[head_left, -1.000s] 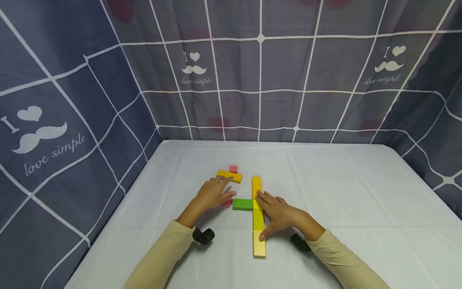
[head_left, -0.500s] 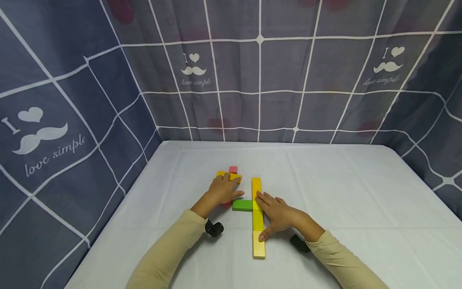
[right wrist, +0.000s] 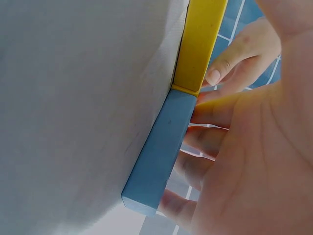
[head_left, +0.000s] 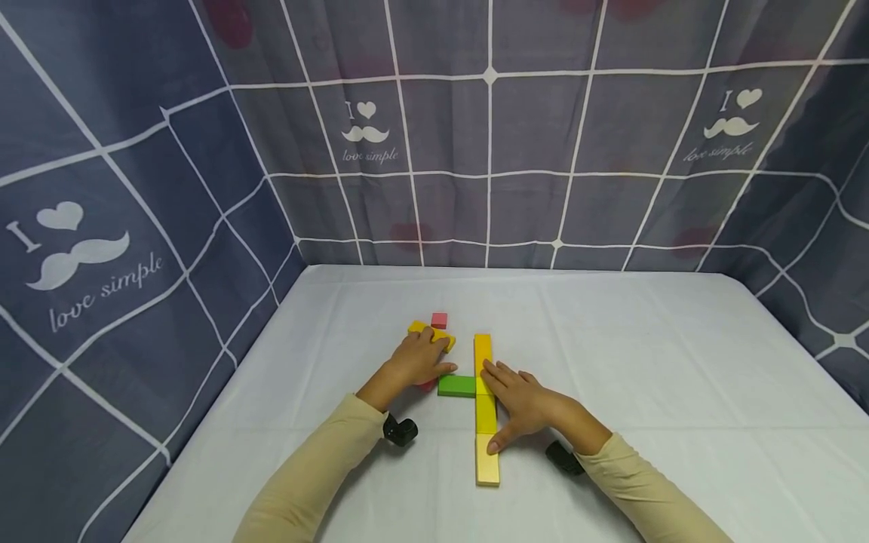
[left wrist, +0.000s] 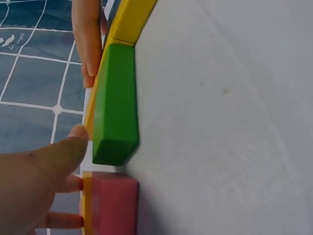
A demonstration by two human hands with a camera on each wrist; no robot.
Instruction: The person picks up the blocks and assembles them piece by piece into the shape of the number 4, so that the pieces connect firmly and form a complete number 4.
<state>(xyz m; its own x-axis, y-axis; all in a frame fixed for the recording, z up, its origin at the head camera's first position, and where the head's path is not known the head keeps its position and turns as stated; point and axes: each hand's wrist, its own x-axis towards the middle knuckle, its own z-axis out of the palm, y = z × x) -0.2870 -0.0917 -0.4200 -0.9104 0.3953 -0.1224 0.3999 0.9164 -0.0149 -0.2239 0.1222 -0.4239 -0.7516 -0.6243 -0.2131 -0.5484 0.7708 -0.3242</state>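
In the head view my left hand [head_left: 413, 358] lies over a yellow block [head_left: 443, 342], fingertips on its top and the thumb out straight beside it. A red block [head_left: 428, 385] is partly hidden beneath that hand. My right hand [head_left: 523, 403] rests with spread fingers along a row of yellow blocks [head_left: 485, 415], its thumb on the pale near one. A green block [head_left: 456, 386] meets the row's left side. The left wrist view shows the green block [left wrist: 116, 105] close to the red block [left wrist: 116, 203]. In the right wrist view, fingers touch a blue block [right wrist: 161, 147].
A small red block [head_left: 439, 320] sits just beyond the yellow block at the left hand. White cloth covers the table [head_left: 611, 339]. A dark checked curtain [head_left: 523, 151] stands behind it and on both sides.
My left hand has moved forward and right over the yellow block. The block has turned slightly, its right end coming nearer. My right hand has stayed in place.
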